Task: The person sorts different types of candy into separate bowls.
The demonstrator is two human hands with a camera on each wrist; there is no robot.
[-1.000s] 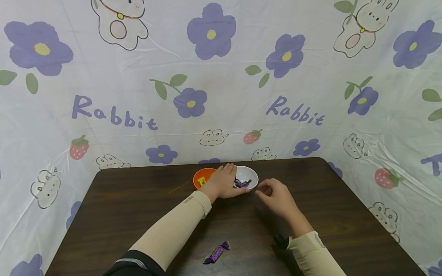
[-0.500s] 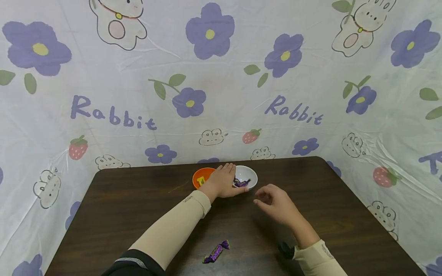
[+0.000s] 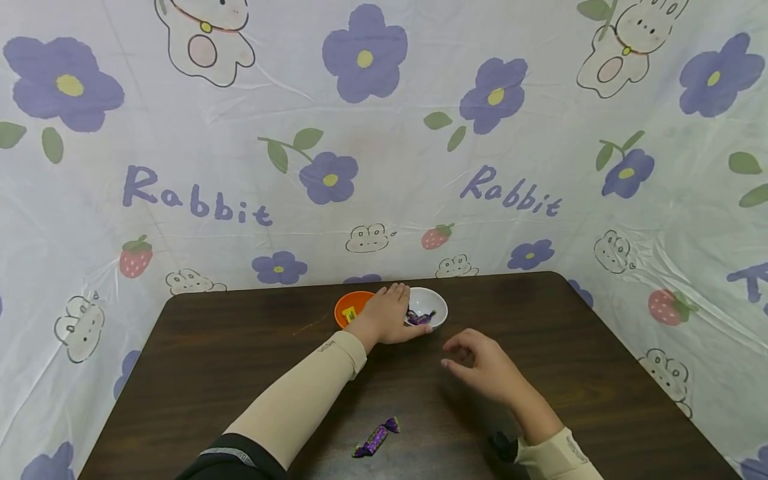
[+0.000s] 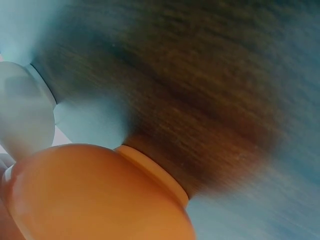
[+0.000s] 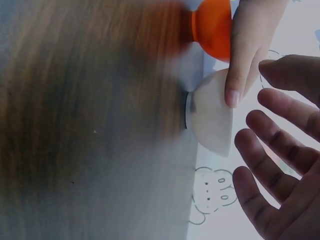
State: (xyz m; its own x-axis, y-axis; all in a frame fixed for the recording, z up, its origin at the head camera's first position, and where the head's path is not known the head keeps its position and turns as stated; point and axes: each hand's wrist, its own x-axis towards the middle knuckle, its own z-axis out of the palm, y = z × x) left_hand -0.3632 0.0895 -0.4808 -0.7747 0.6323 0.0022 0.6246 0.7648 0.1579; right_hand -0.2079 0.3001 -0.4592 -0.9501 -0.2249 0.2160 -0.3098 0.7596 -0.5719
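At the back of the table, my left hand (image 3: pixel 389 317) rests over the adjoining rims of an orange bowl (image 3: pixel 360 297) and a white bowl (image 3: pixel 433 302), fingers straight. Its thumb lies along the white bowl's near rim. Purple-wrapped candy (image 3: pixel 422 319) lies in the white bowl, and a small yellow-wrapped piece (image 3: pixel 349 314) in the orange one; the hand hides part of both. My right hand (image 3: pixel 480 363) hovers right of and nearer than the white bowl, apart from it. The right wrist view shows its fingers (image 5: pixel 260 155) relaxed and spread, holding nothing.
One purple twist-wrapped candy (image 3: pixel 376 440) lies on the dark wooden table (image 3: pixel 240 360) near its front, between the forearms. A white patterned cloth (image 3: pixel 384 160) hangs behind and beside the table. A dark band sits at the right wrist.
My right hand has drawn back from beside the white bowl, toward the front, its fingers loosening slightly. The left hand, both bowls and the candy on the table have stayed put.
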